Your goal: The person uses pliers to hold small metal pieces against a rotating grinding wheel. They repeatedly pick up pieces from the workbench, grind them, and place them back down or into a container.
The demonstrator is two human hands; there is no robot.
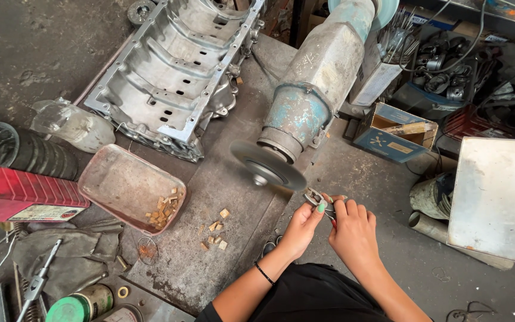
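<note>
My left hand (301, 228) and my right hand (351, 229) together pinch a small metal part (313, 195) and hold it up against the lower right rim of a grey grinding disc (267, 165). The disc sits on the shaft of a worn blue bench grinder motor (320, 77). My left wrist wears a thin black band. The part is mostly covered by my fingertips.
A pink plastic tray (127, 185) with several small tan blocks lies to the left; more blocks (216, 229) lie loose on the bench. An aluminium engine casting (174, 71) sits behind. A red box (22, 194), a blue cardboard box (391, 131) and a white panel (499, 197) are around.
</note>
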